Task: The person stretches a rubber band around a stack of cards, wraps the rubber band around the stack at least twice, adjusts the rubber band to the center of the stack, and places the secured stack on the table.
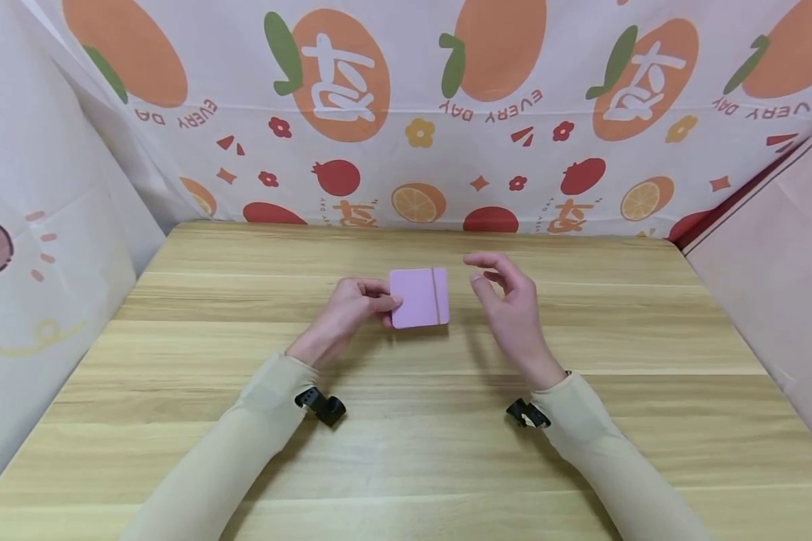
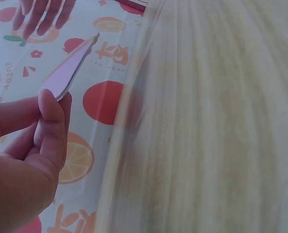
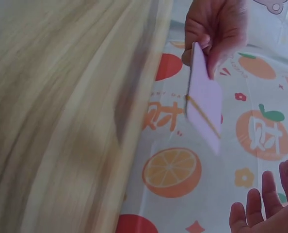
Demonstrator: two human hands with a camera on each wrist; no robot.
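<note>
A small square lilac notebook point(image 1: 419, 298) with rounded corners is held a little above the table, its shadow falling below. A thin tan elastic band point(image 1: 436, 295) runs down it near the right edge. My left hand point(image 1: 352, 312) pinches its left edge, thumb on the cover and fingers behind. In the left wrist view the notebook point(image 2: 66, 73) appears nearly edge-on and thin. To the right, apart from it, my right hand point(image 1: 512, 315) hovers with loosely bent fingers and nothing in them. The right wrist view shows the notebook point(image 3: 204, 104) beyond that hand's fingers.
The wood-grain table point(image 1: 406, 466) spreads under both arms. Behind its far edge hangs a white cloth point(image 1: 392, 165) printed with fruit. Pale cloths also hang at the left and right sides. A black wrist camera point(image 1: 325, 407) is strapped at each sleeve.
</note>
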